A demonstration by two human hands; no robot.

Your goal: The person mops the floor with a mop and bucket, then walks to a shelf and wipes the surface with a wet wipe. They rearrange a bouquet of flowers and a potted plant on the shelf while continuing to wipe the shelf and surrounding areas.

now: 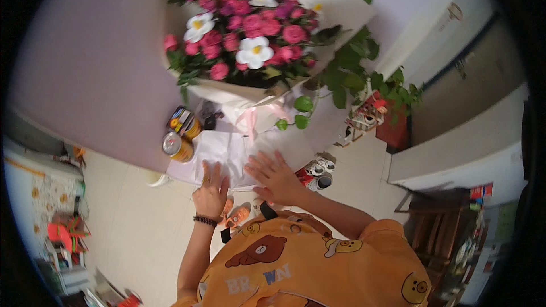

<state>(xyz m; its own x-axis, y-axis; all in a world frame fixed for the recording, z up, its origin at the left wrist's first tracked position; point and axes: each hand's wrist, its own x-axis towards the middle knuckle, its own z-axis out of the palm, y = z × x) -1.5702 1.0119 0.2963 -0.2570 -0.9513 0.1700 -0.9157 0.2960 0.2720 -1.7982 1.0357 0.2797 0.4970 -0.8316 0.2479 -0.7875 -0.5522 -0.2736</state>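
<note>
A white sheet [219,147], of paper or thin plastic, lies on the pale ledge [183,173] before me, with a fold line near its middle. My left hand [211,194] rests its fingertips on the sheet's near left part and wears a ring and a dark beaded bracelet. Palm down and fingers apart, my right hand [275,177] lies over the right half. Behind the sheet stands a bouquet of pink roses [260,25] with white crocheted-looking flowers [254,52]. Pale wrapping [341,4] and a pink ribbon [247,119] surround it.
Left of the sheet stand a yellow can [177,147] and a dark box [181,119]. A trailing green plant [349,68] hangs at the right. Shoes [318,172] sit on the tiled floor [128,213]. A wooden chair [437,226] stands at far right.
</note>
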